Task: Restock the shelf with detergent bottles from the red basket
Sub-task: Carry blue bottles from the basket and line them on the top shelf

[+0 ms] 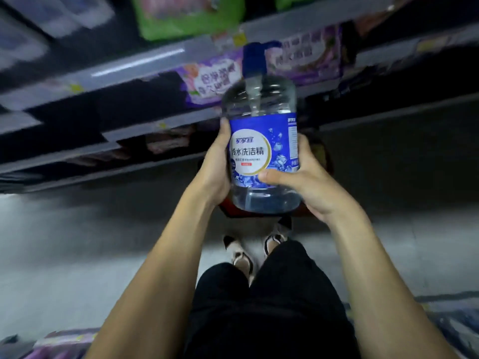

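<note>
1. Clear plastic detergent bottle (261, 151), blue-labelled, stands upright at frame centre in the head view, before the blurred shelf (134, 64).
2. Left hand (216, 172) grips its left side; right hand (308, 182) wraps its right side, thumb across the label.
3. Red basket (229, 208) shows just below the bottle, mostly hidden.

The blue label (261, 154) on the detergent bottle (259, 104) carries the brand 家家宜 in small characters at the top. Below it, in large white characters, stands 冷水洗洁精. The finer lines under this cannot be read. The print on the purple packs (212, 79) and the yellow tags (239, 38) is too blurred.
</note>
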